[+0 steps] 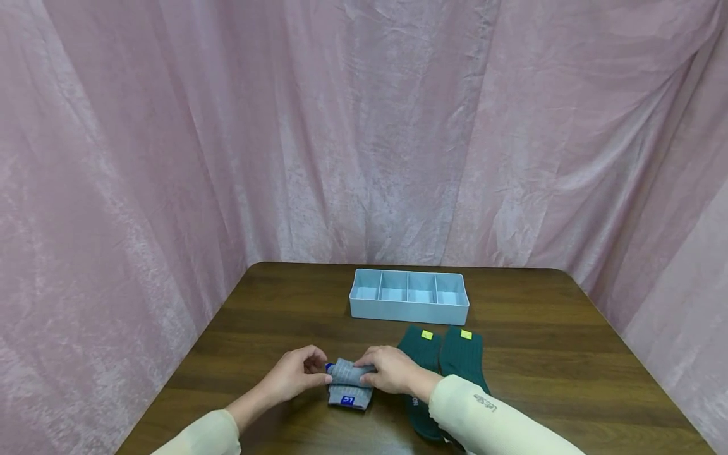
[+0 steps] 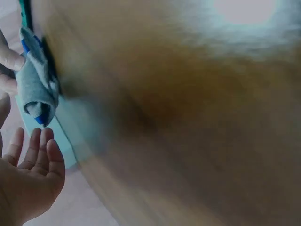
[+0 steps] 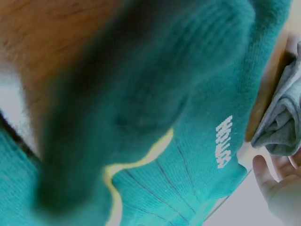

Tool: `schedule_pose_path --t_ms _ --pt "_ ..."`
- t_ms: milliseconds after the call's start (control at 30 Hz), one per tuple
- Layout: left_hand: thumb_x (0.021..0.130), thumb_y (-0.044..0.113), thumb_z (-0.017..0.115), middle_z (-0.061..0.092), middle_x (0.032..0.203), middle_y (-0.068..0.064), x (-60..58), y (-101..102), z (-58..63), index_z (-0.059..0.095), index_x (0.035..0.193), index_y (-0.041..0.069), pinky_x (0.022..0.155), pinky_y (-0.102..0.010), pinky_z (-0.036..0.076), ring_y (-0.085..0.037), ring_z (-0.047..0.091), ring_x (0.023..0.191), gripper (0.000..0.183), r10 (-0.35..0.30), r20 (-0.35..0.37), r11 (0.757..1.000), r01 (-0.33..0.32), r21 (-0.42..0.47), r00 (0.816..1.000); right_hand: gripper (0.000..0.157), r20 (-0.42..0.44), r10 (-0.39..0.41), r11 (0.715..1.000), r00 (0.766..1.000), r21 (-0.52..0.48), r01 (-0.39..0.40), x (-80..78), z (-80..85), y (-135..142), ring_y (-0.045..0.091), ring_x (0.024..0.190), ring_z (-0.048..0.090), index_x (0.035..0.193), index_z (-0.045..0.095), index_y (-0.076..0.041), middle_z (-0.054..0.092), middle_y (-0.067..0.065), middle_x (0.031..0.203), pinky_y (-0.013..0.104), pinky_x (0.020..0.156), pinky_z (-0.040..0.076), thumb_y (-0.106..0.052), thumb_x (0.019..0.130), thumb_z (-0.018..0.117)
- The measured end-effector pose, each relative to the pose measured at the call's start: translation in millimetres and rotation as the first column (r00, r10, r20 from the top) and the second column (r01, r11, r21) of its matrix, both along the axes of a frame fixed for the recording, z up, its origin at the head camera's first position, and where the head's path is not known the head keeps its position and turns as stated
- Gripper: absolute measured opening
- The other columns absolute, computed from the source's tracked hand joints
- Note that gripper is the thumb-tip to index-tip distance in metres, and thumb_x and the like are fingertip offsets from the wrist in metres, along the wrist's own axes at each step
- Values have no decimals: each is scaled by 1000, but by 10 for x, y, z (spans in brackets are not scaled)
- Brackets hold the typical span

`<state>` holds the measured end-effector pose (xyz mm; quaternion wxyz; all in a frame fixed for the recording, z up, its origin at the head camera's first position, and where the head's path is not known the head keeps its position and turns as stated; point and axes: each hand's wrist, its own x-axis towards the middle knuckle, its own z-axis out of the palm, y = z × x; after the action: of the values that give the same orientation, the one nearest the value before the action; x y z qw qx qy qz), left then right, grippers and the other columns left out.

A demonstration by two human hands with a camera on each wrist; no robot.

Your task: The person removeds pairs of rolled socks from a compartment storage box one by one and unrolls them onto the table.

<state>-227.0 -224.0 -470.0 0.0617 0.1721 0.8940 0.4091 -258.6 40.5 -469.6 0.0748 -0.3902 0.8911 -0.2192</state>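
Observation:
A grey sock (image 1: 351, 373), folded over on itself with blue patches, lies on the table between the hands. My right hand (image 1: 389, 370) grips its right end, thumb on the near side and fingers on the far side. At the other end is my left hand (image 1: 301, 373), its fingers loosely bent. In the left wrist view, a small gap shows between the left fingertips (image 2: 46, 134) and the folded sock (image 2: 35, 87). The right wrist view catches the sock's grey folds (image 3: 282, 117) beside the right fingers.
Two dark green socks (image 1: 462, 354) with yellow stickers lie side by side, partly under my right forearm. Behind them stands a light blue box (image 1: 409, 309) with several compartments. The brown wooden table (image 1: 273, 303) ends at a pink curtain (image 1: 364, 139).

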Motion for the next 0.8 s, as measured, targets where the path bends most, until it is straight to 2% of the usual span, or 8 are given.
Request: schedule_pose_path --t_ms 167,333,467,600,800 --pt "85 27 80 64 94 0 73 -15 -94 68 100 10 71 -26 50 -11 60 83 26 -17 -53 1000 18 18 998 28 57 -27 999 998 -17 28 -21 19 -11 7 102 60 120 73 -18 67 -7 111 32 90 49 -25 94 69" --pt "85 27 80 64 94 2 123 16 -179 69 100 12 70 -25 50 -10 60 82 24 -50 -51 998 52 35 997 26 115 -63 997 991 -30 67 -30 24 -16 8 102 60 119 73 -18 67 -6 112 34 91 49 -25 94 69" --pt "84 27 81 64 91 3 139 36 -206 68 97 13 69 -25 50 -9 59 81 23 -37 -46 999 39 37 998 25 163 -86 994 983 -52 95 -32 33 -16 12 105 60 118 74 -18 68 -4 114 37 93 49 -24 94 69" --pt "82 26 82 64 89 5 152 36 -218 68 91 13 71 -26 50 -9 60 81 21 -23 -86 1000 25 19 996 25 200 -108 990 974 -70 124 -43 48 -18 16 107 60 117 74 -17 69 -2 116 40 94 49 -23 94 69" --pt "83 24 82 66 93 4 154 40 -264 75 96 12 74 -28 52 -12 63 85 20 -81 -144 997 82 6 986 26 220 -135 985 966 -72 155 -59 51 -31 17 110 60 121 71 -16 68 0 119 42 95 48 -23 96 66"
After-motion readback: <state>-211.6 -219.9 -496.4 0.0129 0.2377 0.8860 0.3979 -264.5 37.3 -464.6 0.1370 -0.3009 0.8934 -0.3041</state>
